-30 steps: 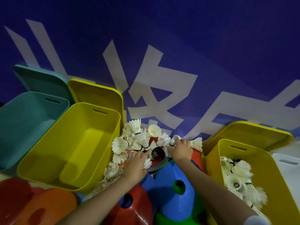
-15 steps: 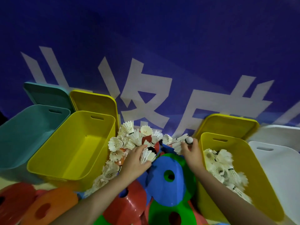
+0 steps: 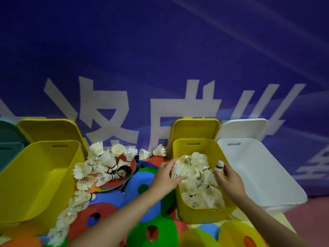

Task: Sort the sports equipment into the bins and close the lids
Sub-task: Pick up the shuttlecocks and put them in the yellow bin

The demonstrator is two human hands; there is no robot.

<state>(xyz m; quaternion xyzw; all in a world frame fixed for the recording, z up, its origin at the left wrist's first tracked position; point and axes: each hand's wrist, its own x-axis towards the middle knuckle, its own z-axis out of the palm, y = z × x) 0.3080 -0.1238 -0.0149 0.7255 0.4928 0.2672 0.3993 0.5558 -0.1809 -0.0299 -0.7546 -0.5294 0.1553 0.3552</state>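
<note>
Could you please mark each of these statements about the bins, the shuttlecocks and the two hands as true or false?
1. The left hand holds a shuttlecock at the rim of the right yellow bin. True.
2. The right yellow bin holds only disc cones. False: it holds shuttlecocks.
3. The right hand holds a shuttlecock cork-end up over that bin. True.
4. The left yellow bin is full of shuttlecocks. False: no shuttlecocks show inside it.
5. Every bin has its lid closed. False: the yellow lid and white lid stand behind open bins.
</note>
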